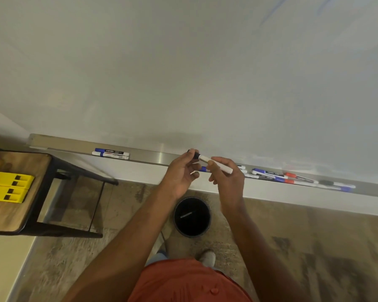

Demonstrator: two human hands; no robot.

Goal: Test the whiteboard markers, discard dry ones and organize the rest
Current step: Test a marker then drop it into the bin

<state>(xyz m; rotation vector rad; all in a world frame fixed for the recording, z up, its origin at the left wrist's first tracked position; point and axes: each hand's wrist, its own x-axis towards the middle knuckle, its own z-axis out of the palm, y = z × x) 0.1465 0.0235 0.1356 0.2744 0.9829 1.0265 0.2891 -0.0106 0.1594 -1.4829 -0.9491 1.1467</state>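
I hold a white marker [216, 165] with a black cap [194, 155] in front of the whiteboard's metal tray [162, 156]. My right hand [226, 178] grips the white barrel. My left hand [182, 173] pinches the black cap at the marker's left end. Two blue-capped markers [111, 154] lie side by side on the tray's left part. Several markers with blue, red and black caps [292, 178] lie in a loose heap on the tray to the right of my hands. The whiteboard [183, 73] fills the upper view, with faint blue strokes at its top right.
A black round bin [192, 216] stands on the floor below my hands with one white marker inside. At the left, a wooden-topped table with a black frame [26, 192] carries two yellow erasers [8, 187]. My feet stand near the bin.
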